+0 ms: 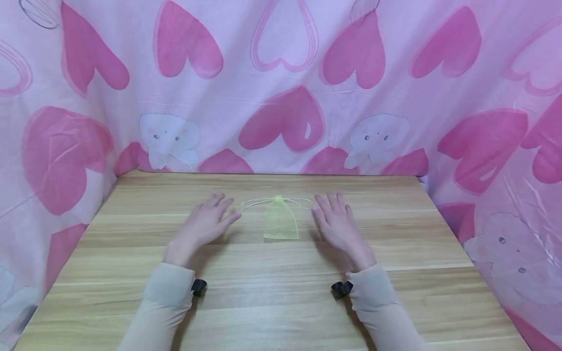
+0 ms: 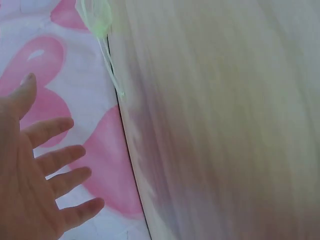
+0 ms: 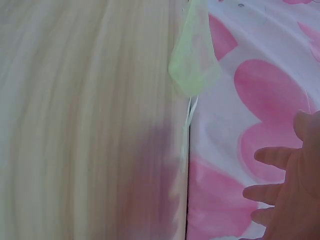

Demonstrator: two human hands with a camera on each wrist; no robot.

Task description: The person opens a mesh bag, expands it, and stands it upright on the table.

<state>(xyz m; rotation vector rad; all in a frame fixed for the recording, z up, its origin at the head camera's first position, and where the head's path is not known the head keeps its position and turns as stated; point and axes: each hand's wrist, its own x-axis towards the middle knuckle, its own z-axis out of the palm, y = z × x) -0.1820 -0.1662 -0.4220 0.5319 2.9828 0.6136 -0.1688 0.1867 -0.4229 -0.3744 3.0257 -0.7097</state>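
A sheer yellow-green drawstring pouch [image 1: 281,222] lies flat on the table, its gathered neck toward the far edge. Thin pale cords [image 1: 254,201] spread out from the neck to both sides. To the left of the pouch is my left hand [image 1: 204,222], fingers spread and holding nothing. My right hand [image 1: 338,219] is on the other side, also with extended fingers and nothing in it. Both hands cast shadows on the wood and stay apart from the pouch. In the left wrist view the pouch [image 2: 97,17] shows only in part; the right wrist view has more of it [image 3: 192,65].
The wood-grain table [image 1: 272,302] reaches back to a pink curtain [image 1: 228,107] with hearts and white cartoon figures, which also hangs along both sides. A small black device is strapped at the left cuff [image 1: 169,285] and another at the right cuff [image 1: 373,287].
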